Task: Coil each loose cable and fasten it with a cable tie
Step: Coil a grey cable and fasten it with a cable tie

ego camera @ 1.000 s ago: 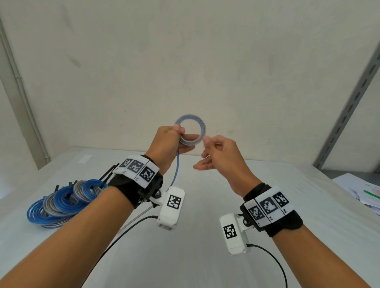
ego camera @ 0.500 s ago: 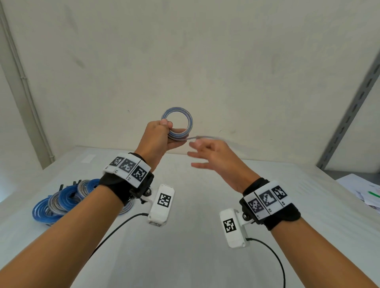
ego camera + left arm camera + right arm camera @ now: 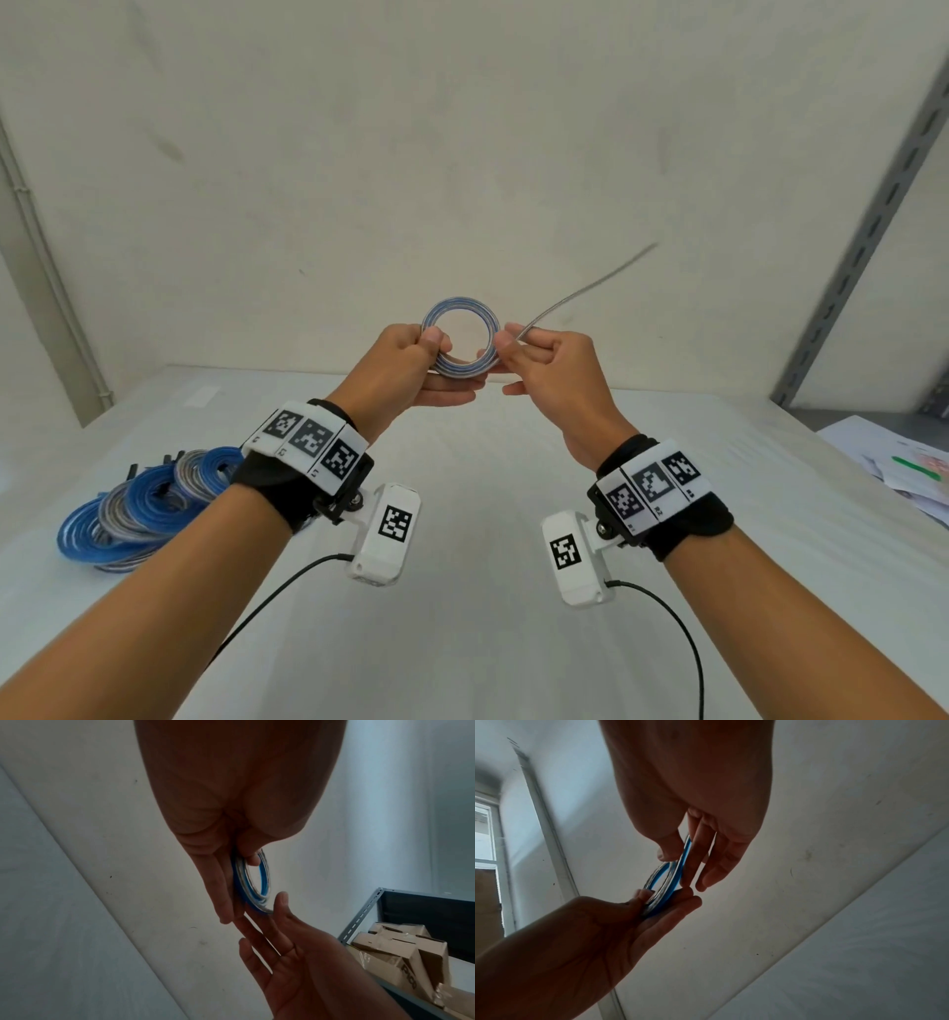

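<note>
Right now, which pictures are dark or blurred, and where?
Head view: evenly lit; only the loose cable end is motion-blurred. Left wrist view: left hand dark against the bright wall, coil legible. Right wrist view: right hand backlit, window side blurred.

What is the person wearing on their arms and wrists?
Both forearms are bare, with no sleeves. Each wrist has a black strap: the left wrist band and the right wrist band. On top of each sits a white plate with three black-and-white square code markers. Below each wrist hangs a small white camera box, also marked, trailing a thin black cable.
</note>
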